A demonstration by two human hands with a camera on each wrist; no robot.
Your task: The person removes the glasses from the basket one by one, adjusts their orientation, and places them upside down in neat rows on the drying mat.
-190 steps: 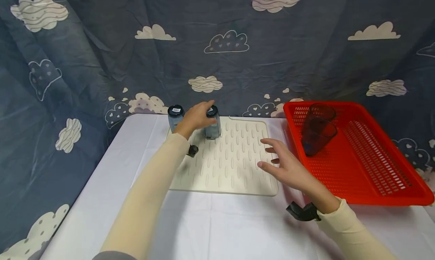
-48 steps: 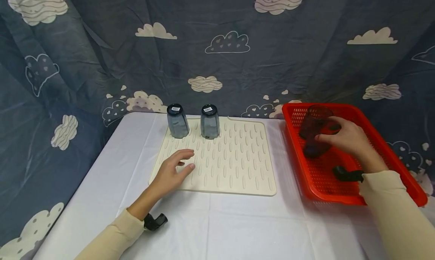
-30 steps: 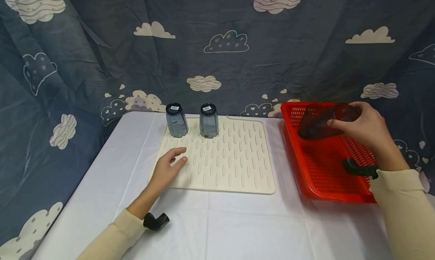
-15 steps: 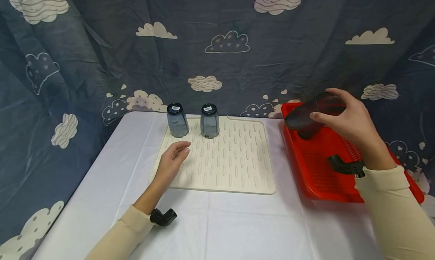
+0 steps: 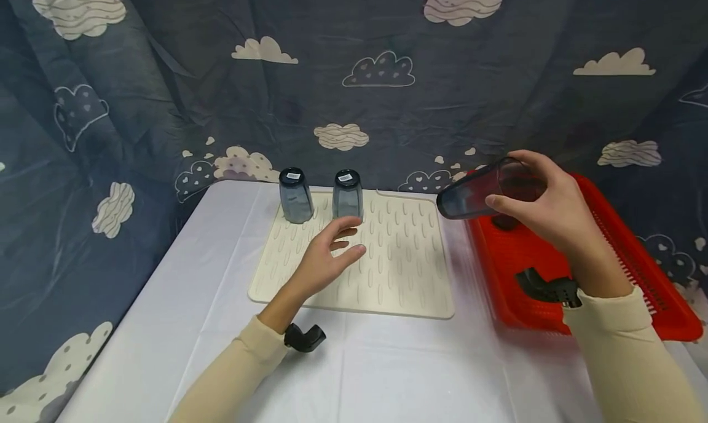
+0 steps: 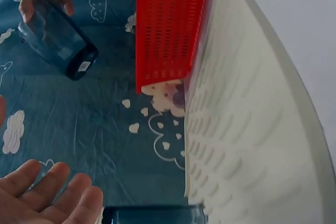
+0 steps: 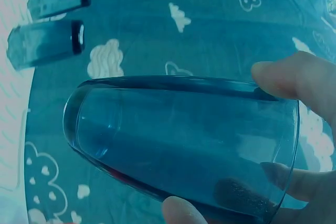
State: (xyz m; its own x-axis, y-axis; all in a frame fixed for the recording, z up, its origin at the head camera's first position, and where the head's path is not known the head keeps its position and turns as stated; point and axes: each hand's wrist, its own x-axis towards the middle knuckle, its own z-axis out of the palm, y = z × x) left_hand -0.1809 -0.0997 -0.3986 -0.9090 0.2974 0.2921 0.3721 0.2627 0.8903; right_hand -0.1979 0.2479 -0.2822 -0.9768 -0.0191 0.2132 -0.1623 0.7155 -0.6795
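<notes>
My right hand grips a dark-blue drinking glass by its mouth end. Raised over the red basket's left edge, the glass leans sideways with its base toward the left. The right wrist view shows my thumb and fingers spread around the rim of this clear blue glass. My left hand hovers over the cream ridged mat, fingers apart and holding nothing. Just beyond it, a matching glass stands upside down at the mat's back. Another upturned glass stands to its left.
The red perforated basket sits on the table's right side. Inside it, part of a further dark glass shows below my right hand. A white cloth covers the table, and a cloud-printed curtain hangs behind.
My left hand let go of the upturned glass, drew back, then moved right over the mat. My right hand took a glass in the basket, lifted it and carried it left.
</notes>
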